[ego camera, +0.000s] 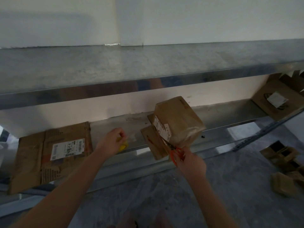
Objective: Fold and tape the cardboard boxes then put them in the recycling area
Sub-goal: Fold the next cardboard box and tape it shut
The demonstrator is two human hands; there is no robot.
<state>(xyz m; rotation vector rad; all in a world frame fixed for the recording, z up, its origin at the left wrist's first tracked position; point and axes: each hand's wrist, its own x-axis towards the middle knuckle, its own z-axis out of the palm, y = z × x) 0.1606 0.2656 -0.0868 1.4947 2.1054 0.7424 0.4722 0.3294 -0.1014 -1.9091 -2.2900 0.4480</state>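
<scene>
A small brown cardboard box (176, 120) stands tilted on the metal shelf (230, 119), wrapped in shiny clear tape at its near end, on top of a flat cardboard piece (151, 140). My right hand (189, 162) grips orange-handled scissors (176, 149), whose blades point up at the box's lower taped corner. My left hand (111, 139) is curled over a yellow tape dispenser (123, 145) on the shelf, left of the box. A flattened cardboard box (52, 153) with a white label lies at the shelf's left end.
An upper metal shelf (148, 68) overhangs the work area against a white wall. Another labelled carton (276, 101) leans at the shelf's right end. Loose cardboard pieces (286, 171) lie on the grey floor at the right.
</scene>
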